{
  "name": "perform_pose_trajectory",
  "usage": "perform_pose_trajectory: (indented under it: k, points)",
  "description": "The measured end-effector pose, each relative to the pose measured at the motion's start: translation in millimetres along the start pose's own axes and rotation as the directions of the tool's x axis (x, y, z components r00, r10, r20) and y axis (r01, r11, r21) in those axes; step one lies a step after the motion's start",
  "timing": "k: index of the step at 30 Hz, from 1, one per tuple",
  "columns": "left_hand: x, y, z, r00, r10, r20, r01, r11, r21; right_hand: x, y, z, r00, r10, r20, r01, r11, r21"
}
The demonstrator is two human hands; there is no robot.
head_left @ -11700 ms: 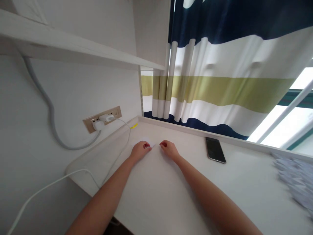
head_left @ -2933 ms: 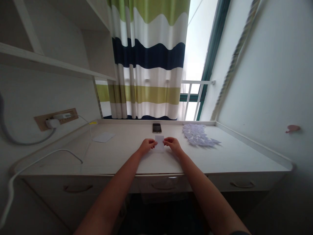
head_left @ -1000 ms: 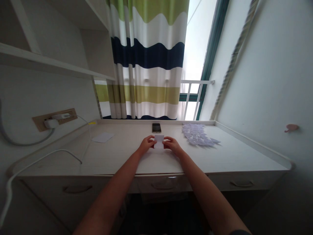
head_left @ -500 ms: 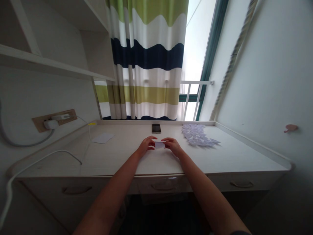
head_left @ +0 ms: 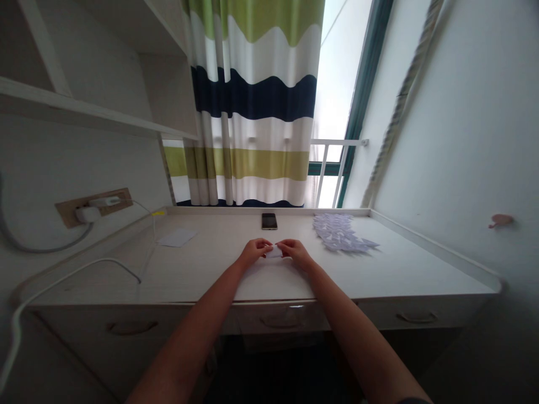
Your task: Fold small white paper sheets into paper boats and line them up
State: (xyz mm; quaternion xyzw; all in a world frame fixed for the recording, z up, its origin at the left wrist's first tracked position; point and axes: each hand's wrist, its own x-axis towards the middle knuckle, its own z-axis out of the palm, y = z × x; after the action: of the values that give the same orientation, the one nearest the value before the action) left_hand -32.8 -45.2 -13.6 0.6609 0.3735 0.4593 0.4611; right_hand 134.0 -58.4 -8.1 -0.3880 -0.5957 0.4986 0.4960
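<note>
A small piece of white paper point(head_left: 275, 252) is held just above the desk, between my two hands. My left hand point(head_left: 255, 250) grips its left side, thumb and fingers closed together. On the right side, my right hand point(head_left: 295, 250) pinches the paper, with the fingertips of both hands close to each other at its upper edge. Fingers partly cover the paper, so its folds cannot be made out. To the right lies a spread of folded white paper pieces point(head_left: 337, 231) with pointed ends. At the left rests a stack or sheet of white paper point(head_left: 177, 237).
A black phone point(head_left: 269, 221) lies beyond my hands near the desk's back edge. White cables point(head_left: 109, 261) run over the left side from a wall socket point(head_left: 95, 206). Raised rims border the desk point(head_left: 404, 269); a shelf point(head_left: 92, 115) overhangs at upper left.
My hands have drawn closer together over the paper. The left fingers, spread apart before, are now closed at its upper edge, and less of the paper shows.
</note>
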Motion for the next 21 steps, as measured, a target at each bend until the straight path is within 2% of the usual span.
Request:
perform_pose_trajectory:
  k: [3, 8, 16, 21]
  points:
    - [-0.2, -1.1, 1.2, 0.999, 0.031, 0.025, -0.033, 0.996, 0.082, 0.8, 2.2, -0.6, 0.999, -0.032, 0.009, 0.032, 0.998, -0.050]
    - [-3.5, 3.7, 3.4, 1.000, 0.007, 0.029, -0.011, 0.988, 0.155, 0.4, 0.9, 0.6, 0.998, -0.057, 0.003, 0.057, 0.994, -0.090]
    - [-3.4, 6.9, 3.4, 1.000, 0.003, 0.015, -0.005, 0.990, 0.144, -0.8, 0.1, 1.5, 1.000, -0.022, 0.011, 0.023, 0.995, -0.096]
    - [-3.4, 6.2, 3.3, 1.000, 0.003, 0.021, -0.006, 0.989, 0.146, 0.5, 2.4, 0.1, 0.999, -0.049, 0.010, 0.050, 0.990, -0.129]
